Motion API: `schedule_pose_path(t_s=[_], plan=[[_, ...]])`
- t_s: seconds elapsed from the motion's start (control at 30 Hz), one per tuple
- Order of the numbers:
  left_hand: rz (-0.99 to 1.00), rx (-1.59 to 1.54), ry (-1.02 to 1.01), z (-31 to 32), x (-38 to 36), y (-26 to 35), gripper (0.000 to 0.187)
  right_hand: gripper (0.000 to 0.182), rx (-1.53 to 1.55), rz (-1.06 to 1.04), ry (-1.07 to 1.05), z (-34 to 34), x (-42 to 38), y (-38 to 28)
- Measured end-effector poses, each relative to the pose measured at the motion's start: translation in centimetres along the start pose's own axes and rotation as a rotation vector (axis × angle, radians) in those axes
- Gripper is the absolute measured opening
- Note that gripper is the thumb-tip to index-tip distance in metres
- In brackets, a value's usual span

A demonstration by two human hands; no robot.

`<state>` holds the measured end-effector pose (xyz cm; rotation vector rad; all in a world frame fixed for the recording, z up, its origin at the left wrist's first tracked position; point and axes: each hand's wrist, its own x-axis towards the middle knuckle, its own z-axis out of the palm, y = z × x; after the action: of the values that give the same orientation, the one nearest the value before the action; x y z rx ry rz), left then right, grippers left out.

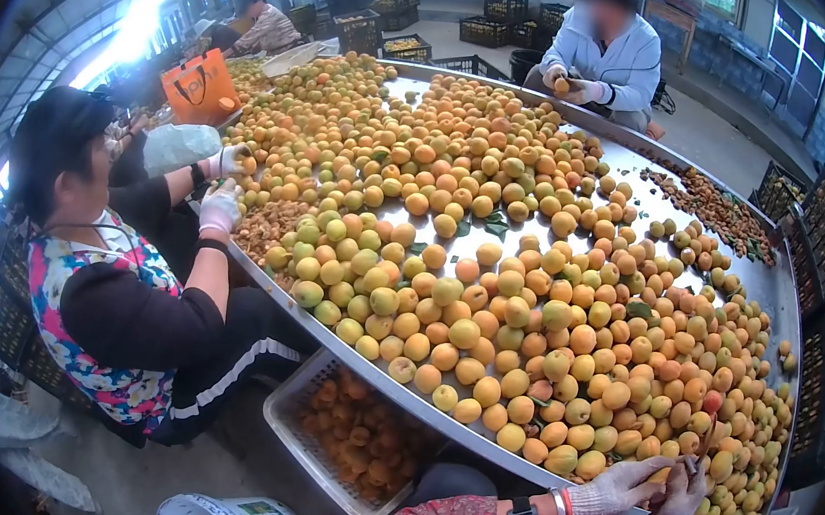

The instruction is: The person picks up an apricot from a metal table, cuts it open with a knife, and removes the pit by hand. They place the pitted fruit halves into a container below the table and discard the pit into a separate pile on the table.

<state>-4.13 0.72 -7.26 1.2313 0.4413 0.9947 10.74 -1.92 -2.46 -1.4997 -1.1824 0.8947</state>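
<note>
Both gloved hands meet at table edge | left hand (617,488) and right hand (678,507) — clamped on one apricot (659,475)

Single head-worn view, fisheye lens with dark vignetted corners. The camera sits at the near rim of the round metal desk (644,161), faces forward across it and tilts downward. Closest to the lens, at the lower right edge of the desk, are the wearer's left hand (617,488) and right hand (680,503). The desk fills the middle of the frame. A seated person (117,297) lies left of the desk, another person (605,52) beyond its far rim. No second view overlaps.
</note>
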Motion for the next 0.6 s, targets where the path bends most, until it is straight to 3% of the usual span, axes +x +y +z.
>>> schedule_pose_path(t_s=[0.27, 0.43, 0.57, 0.6], plan=[[0.000, 0.079, 0.034, 0.1, -0.4, -1.1, 0.044, 0.015, 0.448, 0.200, 0.095, 2.0, -0.8, 0.5], [-0.040, -0.062, 0.094, -0.1, 0.1, -1.3, 0.041, 0.016, 0.327, 0.076, 0.214, 2.4, -0.6, 0.7], [-0.317, -0.171, 0.065, 0.7, 0.3, -0.2, 0.034, 0.018, 0.045, -0.111, 0.290, 2.0, 0.0, 2.2], [-0.274, -0.142, 0.061, 0.4, 0.4, -0.2, 0.034, 0.019, -0.011, -0.156, 0.276, 1.8, 0.0, 2.3]])
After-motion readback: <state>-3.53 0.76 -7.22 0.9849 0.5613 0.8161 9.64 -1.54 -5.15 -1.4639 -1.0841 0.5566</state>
